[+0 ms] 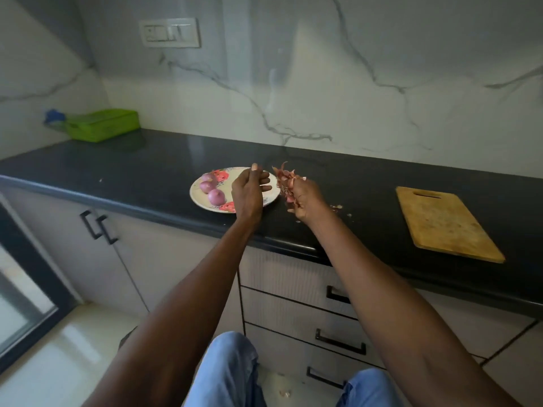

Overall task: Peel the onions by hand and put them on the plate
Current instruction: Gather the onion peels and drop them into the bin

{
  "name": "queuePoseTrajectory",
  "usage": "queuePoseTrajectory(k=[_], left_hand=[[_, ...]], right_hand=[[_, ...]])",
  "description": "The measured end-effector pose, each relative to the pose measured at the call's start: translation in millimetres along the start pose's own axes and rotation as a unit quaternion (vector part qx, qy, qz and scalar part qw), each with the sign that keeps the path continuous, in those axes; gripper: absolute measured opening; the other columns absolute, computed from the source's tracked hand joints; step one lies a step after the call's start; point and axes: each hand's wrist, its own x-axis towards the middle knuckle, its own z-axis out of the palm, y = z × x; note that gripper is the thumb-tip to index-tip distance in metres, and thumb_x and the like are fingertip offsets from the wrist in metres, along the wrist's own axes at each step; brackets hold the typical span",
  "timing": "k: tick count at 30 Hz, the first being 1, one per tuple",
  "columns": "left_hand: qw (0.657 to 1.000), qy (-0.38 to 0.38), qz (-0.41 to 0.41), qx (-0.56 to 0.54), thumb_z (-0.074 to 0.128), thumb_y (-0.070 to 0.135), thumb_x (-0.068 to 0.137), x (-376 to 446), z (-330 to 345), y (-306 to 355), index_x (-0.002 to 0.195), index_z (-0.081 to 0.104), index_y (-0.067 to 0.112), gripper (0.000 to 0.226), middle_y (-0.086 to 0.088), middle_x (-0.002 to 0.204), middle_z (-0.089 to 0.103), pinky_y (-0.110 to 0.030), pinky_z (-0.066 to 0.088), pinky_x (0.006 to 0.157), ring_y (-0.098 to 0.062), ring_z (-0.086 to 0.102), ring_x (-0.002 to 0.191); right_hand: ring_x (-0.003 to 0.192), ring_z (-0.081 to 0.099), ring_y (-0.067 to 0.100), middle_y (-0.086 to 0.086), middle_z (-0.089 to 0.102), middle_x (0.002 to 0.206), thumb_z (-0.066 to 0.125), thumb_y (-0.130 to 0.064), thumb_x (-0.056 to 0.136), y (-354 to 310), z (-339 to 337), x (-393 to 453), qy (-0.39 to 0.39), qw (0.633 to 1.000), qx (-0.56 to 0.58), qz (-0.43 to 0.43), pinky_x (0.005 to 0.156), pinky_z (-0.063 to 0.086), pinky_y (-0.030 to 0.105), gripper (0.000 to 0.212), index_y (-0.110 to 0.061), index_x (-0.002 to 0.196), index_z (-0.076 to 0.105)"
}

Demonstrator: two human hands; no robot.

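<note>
Three peeled onions [209, 188] sit on the left half of the plate [271, 198] on the dark surface [152, 168], roundish, their axes too unclear to call. The left hand [248, 192] hovers over the plate's right side, loosely curled; whether it holds anything I cannot tell. Just right, the right hand [304, 201] clenches a bunch of peels [286, 182], tips pointing far and up. Loose scraps [336, 207] lie right of that grip, nearer it.

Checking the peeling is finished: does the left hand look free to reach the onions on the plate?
Probably yes. The left hand hovers over the plate, seemingly empty, with the three peeled onions uncovered just to its left; the right hand grips peels off to the side.
</note>
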Motion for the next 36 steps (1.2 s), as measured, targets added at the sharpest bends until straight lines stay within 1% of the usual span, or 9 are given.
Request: queuePoseTrajectory(k=[3, 8, 13, 20, 24, 27, 29, 32, 36], left_hand=[[0.994, 0.072, -0.028, -0.083, 0.049, 0.021, 0.104, 0.4, -43.8, 8.3, 0.089, 0.067, 0.004, 0.029, -0.013, 0.078, 0.067, -0.029, 0.054, 0.062, -0.021, 0.064, 0.07], [0.957, 0.219, -0.062, -0.179, 0.047, 0.024, 0.106, -0.3, -142.4, 1.1, 0.079, 0.063, 0.005, 0.036, -0.005, 0.062, 0.061, -0.022, 0.043, 0.049, -0.012, 0.054, 0.051], [0.913, 0.368, -0.102, -0.14, 0.045, 0.022, 0.105, -1.6, -279.5, -48.1, 0.077, 0.061, 0.007, 0.036, -0.006, 0.062, 0.058, -0.022, 0.038, 0.044, -0.013, 0.049, 0.049], [0.855, 0.429, -0.29, -0.013, 0.049, 0.012, 0.098, -18.1, -423.7, -173.0, 0.072, 0.058, 0.009, 0.028, -0.007, 0.063, 0.055, -0.02, 0.034, 0.038, -0.017, 0.046, 0.051], [0.835, 0.414, -0.361, 0.049, 0.053, 0.009, 0.097, -26.9, -461.3, -231.1, 0.073, 0.058, 0.004, 0.026, -0.01, 0.063, 0.055, -0.022, 0.036, 0.038, -0.021, 0.047, 0.049], [0.823, 0.402, -0.395, 0.065, 0.052, 0.004, 0.095, -30.0, -479.4, -272.6, 0.069, 0.058, 0.005, 0.027, -0.01, 0.061, 0.053, -0.018, 0.035, 0.035, -0.021, 0.047, 0.045], [0.816, 0.395, -0.415, 0.067, 0.051, 0.002, 0.094, -32.6, -480.1, -286.8, 0.069, 0.058, 0.005, 0.025, -0.009, 0.061, 0.051, -0.018, 0.034, 0.035, -0.02, 0.046, 0.043], [0.809, 0.387, -0.44, 0.056, 0.052, 0.007, 0.096, -33.5, -483.5, -309.5, 0.074, 0.061, 0.003, 0.024, -0.011, 0.065, 0.055, -0.02, 0.038, 0.04, -0.024, 0.053, 0.056], [0.801, 0.391, -0.449, 0.06, 0.054, 0.013, 0.099, -27.1, -489.9, -327.1, 0.077, 0.064, 0.002, 0.027, -0.012, 0.07, 0.064, -0.024, 0.047, 0.045, -0.024, 0.059, 0.057]], right_hand=[[0.034, 0.04, 0.006, -0.001, 0.056, 0.058, 0.063, -0.014, 0.096, 14.1, 51.0, -14.2, -0.079, 0.988, 0.125, 0.036, 0.031, 0.026, 0.013, 0.014, -0.014, 0.085, 0.07], [0.028, 0.031, 0.004, 0.006, 0.046, 0.062, 0.039, -0.007, 0.102, 46.6, 143.5, -41.5, -0.236, 0.946, 0.187, 0.117, 0.028, 0.02, 0.014, 0.025, -0.011, 0.084, 0.056], [0.029, 0.026, 0.005, 0.009, 0.038, 0.065, 0.03, 0.004, 0.085, 132.3, 241.5, -57.9, -0.325, 0.899, 0.178, 0.235, 0.03, 0.017, 0.014, 0.026, -0.008, 0.084, 0.053], [0.027, 0.026, 0.004, 0.003, 0.038, 0.053, 0.03, -0.002, 0.101, 310.3, 314.9, -15.7, -0.31, 0.871, 0.083, 0.373, 0.027, 0.018, 0.014, 0.033, -0.011, 0.079, 0.051], [0.027, 0.029, 0.009, 0.005, 0.043, 0.048, 0.05, -0.009, 0.098, 396.3, 331.3, 15.8, -0.254, 0.897, -0.093, 0.35, 0.035, 0.021, 0.011, 0.025, -0.01, 0.075, 0.061], [0.028, 0.034, 0.012, 0.001, 0.05, 0.043, 0.066, -0.016, 0.092, 446.8, 338.9, 34.4, -0.22, 0.892, -0.199, 0.343, 0.04, 0.025, 0.011, 0.025, -0.011, 0.068, 0.063], [0.035, 0.043, 0.013, 0.003, 0.057, 0.053, 0.075, -0.024, 0.088, 467.0, 338.0, 40.1, -0.207, 0.883, -0.236, 0.35, 0.04, 0.03, 0.015, 0.024, -0.009, 0.072, 0.065], [0.066, 0.06, 0.021, 0.006, 0.065, 0.074, 0.085, -0.026, 0.081, 500.3, 342.7, 48.3, -0.189, 0.872, -0.248, 0.377, 0.056, 0.044, 0.027, 0.033, 0.0, 0.091, 0.067], [0.074, 0.069, 0.025, 0.004, 0.074, 0.073, 0.083, -0.028, 0.077, 546.2, 357.8, 64.1, -0.193, 0.857, -0.276, 0.389, 0.077, 0.058, 0.035, 0.035, 0.0, 0.095, 0.072]])
